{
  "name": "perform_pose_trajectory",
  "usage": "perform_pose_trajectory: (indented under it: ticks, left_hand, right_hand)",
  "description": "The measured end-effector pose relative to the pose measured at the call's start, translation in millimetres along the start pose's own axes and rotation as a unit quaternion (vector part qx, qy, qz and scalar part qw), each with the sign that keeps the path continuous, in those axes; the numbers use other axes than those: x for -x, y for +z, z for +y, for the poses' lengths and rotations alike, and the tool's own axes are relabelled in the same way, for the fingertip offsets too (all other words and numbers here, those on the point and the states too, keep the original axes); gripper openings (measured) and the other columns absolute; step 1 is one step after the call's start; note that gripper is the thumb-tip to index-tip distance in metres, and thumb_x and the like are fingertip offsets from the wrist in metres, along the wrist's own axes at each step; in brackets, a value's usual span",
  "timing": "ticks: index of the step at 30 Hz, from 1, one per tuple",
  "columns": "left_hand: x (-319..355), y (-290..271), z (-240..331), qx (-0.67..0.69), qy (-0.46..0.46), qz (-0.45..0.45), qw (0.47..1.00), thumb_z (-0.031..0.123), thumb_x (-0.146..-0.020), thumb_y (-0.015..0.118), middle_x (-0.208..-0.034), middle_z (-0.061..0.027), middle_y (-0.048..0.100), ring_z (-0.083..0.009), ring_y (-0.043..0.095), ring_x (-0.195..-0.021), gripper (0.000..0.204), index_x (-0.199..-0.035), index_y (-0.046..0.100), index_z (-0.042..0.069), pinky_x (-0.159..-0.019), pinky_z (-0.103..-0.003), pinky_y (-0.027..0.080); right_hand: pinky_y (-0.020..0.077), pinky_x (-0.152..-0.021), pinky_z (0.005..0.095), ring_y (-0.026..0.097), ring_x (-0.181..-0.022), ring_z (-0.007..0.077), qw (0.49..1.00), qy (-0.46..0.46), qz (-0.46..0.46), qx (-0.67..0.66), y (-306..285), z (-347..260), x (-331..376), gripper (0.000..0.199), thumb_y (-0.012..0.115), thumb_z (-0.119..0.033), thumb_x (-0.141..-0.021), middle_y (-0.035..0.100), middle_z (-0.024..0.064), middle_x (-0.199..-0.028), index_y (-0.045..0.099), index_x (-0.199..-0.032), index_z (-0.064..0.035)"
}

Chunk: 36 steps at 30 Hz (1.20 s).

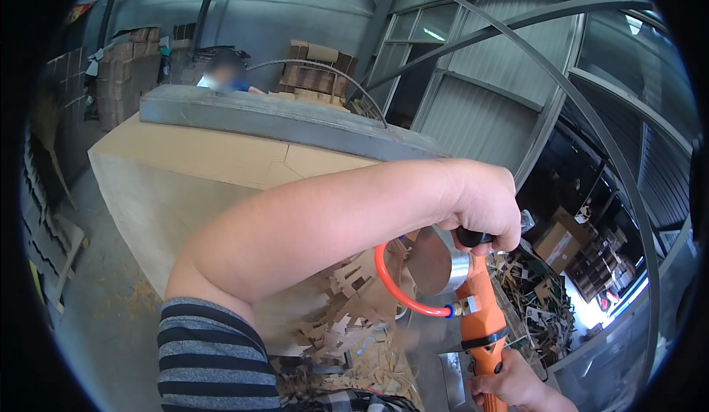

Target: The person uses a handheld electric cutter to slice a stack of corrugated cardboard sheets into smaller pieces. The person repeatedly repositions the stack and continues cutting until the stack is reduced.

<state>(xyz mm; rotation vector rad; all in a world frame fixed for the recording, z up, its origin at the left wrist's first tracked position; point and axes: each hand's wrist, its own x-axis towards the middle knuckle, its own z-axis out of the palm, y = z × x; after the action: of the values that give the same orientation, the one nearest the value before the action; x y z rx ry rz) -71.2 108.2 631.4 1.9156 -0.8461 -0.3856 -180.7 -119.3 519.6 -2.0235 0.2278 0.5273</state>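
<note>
Orange as a traffic cone, the power tool hangs in mid-air just off the right end of the tall cardboard stack, carried by nothing but two hands. A red hose loops from its side, and its round metal guard sits beside the ragged scrap at that end — touching or not, I can't tell from here. I'd say the step in hand is working the tool along that end; the next move, to my mind, calls for both grips to stay firm while the head is eased along, hose clear of the forearm. The left arm comes up from the lower left, elbow bent in its striped sleeve, and reaches right across the body, hiding much of the stack's near edge. Its wrist drops at the end, knuckles up, and the left hand is curled tight round the black side handle. Lower down, the right hand wraps the rear of the casing, so the tool slants between them — head high, tail low. A grey beam lies along the stack's far edge, with a co-worker beyond it.
</note>
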Motion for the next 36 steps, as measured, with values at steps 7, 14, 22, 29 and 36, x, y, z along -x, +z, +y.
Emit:
perform_pose_trajectory:
  ticks: [7, 14, 22, 29, 36]
  left_hand:
    - [9.2, -2.2, 14.9, -0.038, 0.018, 0.002, 0.999, 0.001, -0.061, 0.061, -0.058, -0.008, 0.054, -0.0121, 0.053, -0.046, 0.015, -0.074, 0.058, -0.006, -0.038, -0.028, 0.041]
    - [7.6, 3.3, -3.8, -0.003, 0.011, -0.024, 1.0, -0.001, -0.062, 0.062, -0.054, -0.0087, 0.054, -0.0127, 0.053, -0.043, 0.011, -0.071, 0.056, -0.006, -0.038, -0.029, 0.042]
    - [20.9, 4.4, 23.7, -0.091, 0.033, 0.006, 0.995, 0.004, -0.06, 0.063, -0.054, -0.0087, 0.055, -0.0133, 0.053, -0.044, 0.013, -0.068, 0.058, -0.005, -0.039, -0.029, 0.042]
    - [9.2, 6.0, -5.5, -0.047, 0.013, -0.005, 0.999, 0.0, -0.059, 0.064, -0.057, -0.0121, 0.057, -0.0175, 0.054, -0.045, 0.006, -0.061, 0.059, -0.001, -0.037, -0.027, 0.04]
    - [10.9, 0.9, 9.0, -0.032, 0.023, -0.021, 0.999, 0.0, -0.061, 0.061, -0.058, -0.0086, 0.055, -0.0126, 0.053, -0.046, 0.014, -0.073, 0.057, -0.006, -0.04, -0.029, 0.041]
  right_hand:
    - [0.0473, -0.05, 0.0281, 0.058, -0.053, 0.0181, 1.0, -0.011, -0.012, 0.001, 4.7, -5.7, 13.2, 0.026, 0.067, 0.004, -0.07, 0.057, 0.009, -0.066, 0.05, -0.089, 0.001]
    - [0.0474, -0.05, 0.0283, 0.058, -0.053, 0.0181, 1.0, -0.012, -0.008, 0.004, 19.0, -1.1, 17.3, 0.025, 0.067, 0.003, -0.071, 0.057, 0.0091, -0.066, 0.05, -0.089, 0.0011]
    - [0.0475, -0.05, 0.0284, 0.058, -0.053, 0.0181, 1.0, -0.018, -0.013, 0.008, 21.5, -1.5, 23.1, 0.024, 0.067, 0.003, -0.071, 0.057, 0.0092, -0.066, 0.05, -0.089, 0.0011]
    - [0.0476, -0.05, 0.0286, 0.058, -0.053, 0.0182, 1.0, -0.013, -0.016, 0.001, 28.5, 0.0, 20.4, 0.024, 0.066, 0.003, -0.072, 0.057, 0.0093, -0.066, 0.05, -0.088, 0.0012]
    - [0.0477, -0.051, 0.0287, 0.059, -0.054, 0.0182, 1.0, -0.005, -0.019, -0.009, 29.3, -6.8, 27.9, 0.023, 0.066, 0.002, -0.072, 0.057, 0.0093, -0.066, 0.05, -0.088, 0.0012]
